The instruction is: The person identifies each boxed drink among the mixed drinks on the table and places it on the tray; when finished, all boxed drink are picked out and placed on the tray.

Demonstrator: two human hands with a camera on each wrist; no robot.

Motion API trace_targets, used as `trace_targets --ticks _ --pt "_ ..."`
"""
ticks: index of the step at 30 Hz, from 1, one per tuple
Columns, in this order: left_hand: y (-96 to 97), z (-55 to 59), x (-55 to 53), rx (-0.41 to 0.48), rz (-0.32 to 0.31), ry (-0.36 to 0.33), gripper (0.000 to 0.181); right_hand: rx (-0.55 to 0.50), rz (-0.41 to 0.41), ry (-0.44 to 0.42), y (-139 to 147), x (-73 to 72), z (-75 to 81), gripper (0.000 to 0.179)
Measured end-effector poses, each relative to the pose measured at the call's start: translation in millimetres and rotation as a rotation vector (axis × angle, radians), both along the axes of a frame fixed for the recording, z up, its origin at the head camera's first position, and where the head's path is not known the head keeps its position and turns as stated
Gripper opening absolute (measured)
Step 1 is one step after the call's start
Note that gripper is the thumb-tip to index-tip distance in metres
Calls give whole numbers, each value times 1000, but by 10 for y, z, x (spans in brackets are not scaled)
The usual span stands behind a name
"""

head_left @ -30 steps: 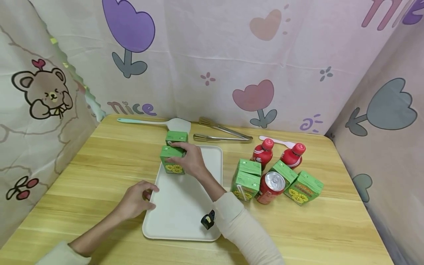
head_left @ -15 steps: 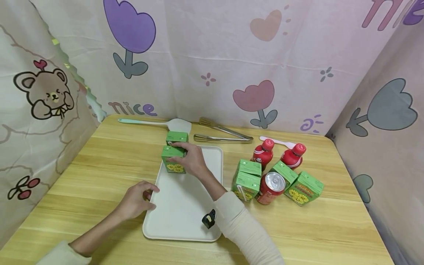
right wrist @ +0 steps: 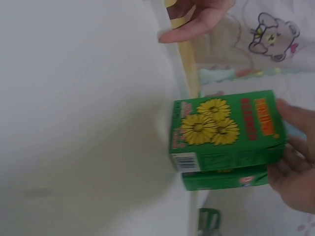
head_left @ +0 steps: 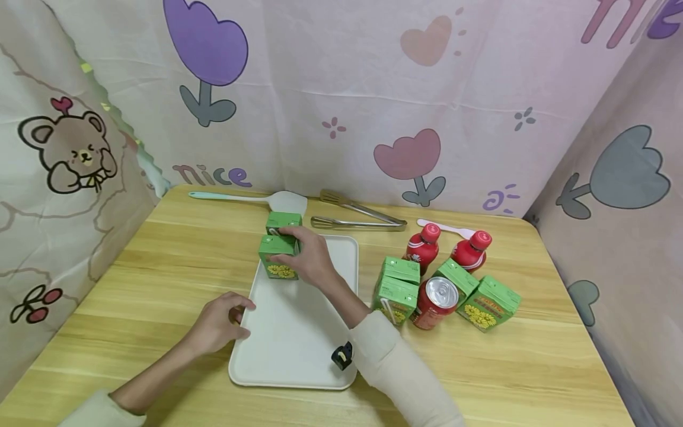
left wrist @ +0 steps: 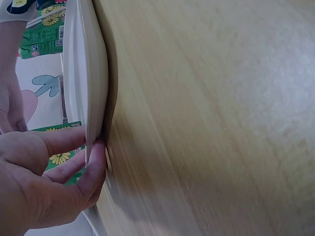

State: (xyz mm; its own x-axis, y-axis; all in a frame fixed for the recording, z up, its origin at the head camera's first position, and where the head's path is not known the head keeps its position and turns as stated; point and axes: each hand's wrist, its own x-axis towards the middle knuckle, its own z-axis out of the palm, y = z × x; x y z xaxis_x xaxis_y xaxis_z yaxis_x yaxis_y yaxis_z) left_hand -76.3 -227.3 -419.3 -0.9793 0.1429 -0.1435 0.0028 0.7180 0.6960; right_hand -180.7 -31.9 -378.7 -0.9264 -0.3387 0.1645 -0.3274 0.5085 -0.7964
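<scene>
A white rectangular tray (head_left: 293, 338) lies on the wooden table. My left hand (head_left: 219, 323) pinches its left rim, thumb on top and fingers under the edge, as the left wrist view shows (left wrist: 54, 182). At the tray's far left corner stands a green drink carton (head_left: 281, 270) with yellow flowers. My right hand (head_left: 310, 258) grips this carton near its top, with the thumb on its front face and the other fingers behind it (right wrist: 295, 162). Just behind it is a second green carton (head_left: 284, 220), partly hidden; whether the fingers touch that one I cannot tell.
Right of the tray stand several green cartons (head_left: 488, 302), a red can (head_left: 434, 302) and two red bottles (head_left: 423, 246). Along the back lie a white spatula (head_left: 288, 201), metal tongs (head_left: 363, 222) and a pink utensil (head_left: 445, 228). A printed cloth (head_left: 341, 89) hangs behind.
My right wrist and forearm have shifted slightly to the right while the hand keeps its grip on the carton. The left hand, tray and cartons stay practically in place.
</scene>
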Motion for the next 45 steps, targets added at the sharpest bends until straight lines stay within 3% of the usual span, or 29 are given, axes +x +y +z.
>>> trace_targets --ticks 5,8,24,36,45 --pt "1 0 2 -6 2 -6 43 39 25 134 138 161 156 54" --pt "1 1 1 -8 5 -5 43 28 44 168 243 252 231 55" --pt "3 11 4 4 11 -27 44 16 36 138 1011 600 375 56" --pt "1 10 -3 13 3 -20 43 127 -11 67 1612 746 368 54" --pt "-3 8 3 15 0 -23 43 250 -35 105 1904 795 321 50"
